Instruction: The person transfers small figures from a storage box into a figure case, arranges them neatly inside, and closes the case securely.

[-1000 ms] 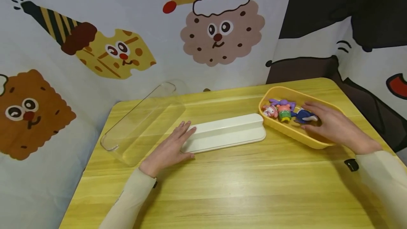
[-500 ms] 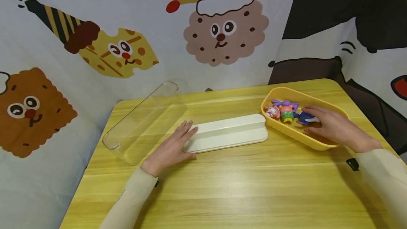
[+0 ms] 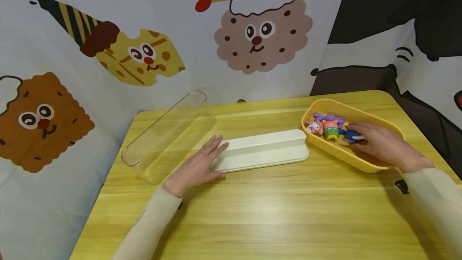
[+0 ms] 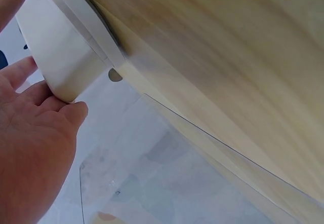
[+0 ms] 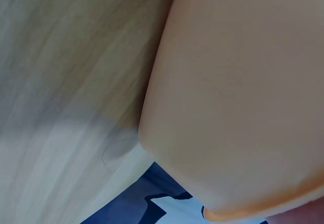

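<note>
My left hand [image 3: 196,167] rests on the left end of a long white base [image 3: 267,157] with a raised ridge, its fingers spread. Seen from the left wrist, several fingertips touch the rounded end of that base [image 4: 66,46]. My right hand [image 3: 382,147] reaches into a yellow plastic basket [image 3: 335,151], thumb and fingers apart on either side of a dark blue toy figure [image 3: 351,136]. Beside that toy lie a pink-headed figure in green [image 3: 330,129], a pink and white figure [image 3: 314,127] and a purple one [image 3: 330,118]. Basket wall [image 5: 233,92] fills most of the right wrist view.
A clear plastic cover [image 3: 173,139] stands at the back left of the wooden table [image 3: 260,212]. Behind the table hangs a white cloth [image 3: 195,47] printed with cartoon snacks. A small black object [image 3: 402,186] lies near my right sleeve.
The whole head view has shifted slightly, so things appear a little further right. Both hands stay at the same places on the base and in the basket.
</note>
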`<state>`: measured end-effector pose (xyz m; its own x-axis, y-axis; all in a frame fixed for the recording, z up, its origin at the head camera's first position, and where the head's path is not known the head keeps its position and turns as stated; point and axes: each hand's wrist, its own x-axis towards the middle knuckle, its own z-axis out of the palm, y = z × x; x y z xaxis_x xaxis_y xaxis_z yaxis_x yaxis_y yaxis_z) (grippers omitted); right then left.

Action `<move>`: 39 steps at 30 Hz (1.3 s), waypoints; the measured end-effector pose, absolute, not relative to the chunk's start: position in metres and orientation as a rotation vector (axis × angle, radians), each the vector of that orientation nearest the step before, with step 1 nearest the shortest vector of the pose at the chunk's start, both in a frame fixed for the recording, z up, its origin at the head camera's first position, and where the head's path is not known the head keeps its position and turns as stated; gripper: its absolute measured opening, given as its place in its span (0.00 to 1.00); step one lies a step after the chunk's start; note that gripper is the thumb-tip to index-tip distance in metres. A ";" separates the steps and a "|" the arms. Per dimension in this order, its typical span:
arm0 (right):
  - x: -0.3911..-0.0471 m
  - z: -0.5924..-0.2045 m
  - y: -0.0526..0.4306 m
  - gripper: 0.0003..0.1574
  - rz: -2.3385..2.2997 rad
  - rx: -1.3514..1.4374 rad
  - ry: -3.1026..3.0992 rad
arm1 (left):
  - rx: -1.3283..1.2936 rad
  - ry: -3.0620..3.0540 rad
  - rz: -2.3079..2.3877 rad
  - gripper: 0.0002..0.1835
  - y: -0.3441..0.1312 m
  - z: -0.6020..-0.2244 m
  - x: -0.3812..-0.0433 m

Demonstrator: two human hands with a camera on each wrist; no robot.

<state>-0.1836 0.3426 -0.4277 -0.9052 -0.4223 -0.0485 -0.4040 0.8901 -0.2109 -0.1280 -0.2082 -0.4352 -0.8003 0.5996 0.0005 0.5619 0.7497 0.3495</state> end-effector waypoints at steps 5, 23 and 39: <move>-0.184 -0.431 0.343 0.35 -0.299 -0.752 3.040 | 0.930 2.823 0.493 0.49 -0.207 -0.432 -0.128; -0.172 -0.410 0.343 0.32 -0.475 -0.550 3.115 | 0.941 2.843 0.499 0.48 -0.207 -0.436 -0.129; -0.154 -0.382 0.327 0.36 -0.893 -0.317 3.002 | 0.947 2.845 0.506 0.49 -0.208 -0.435 -0.128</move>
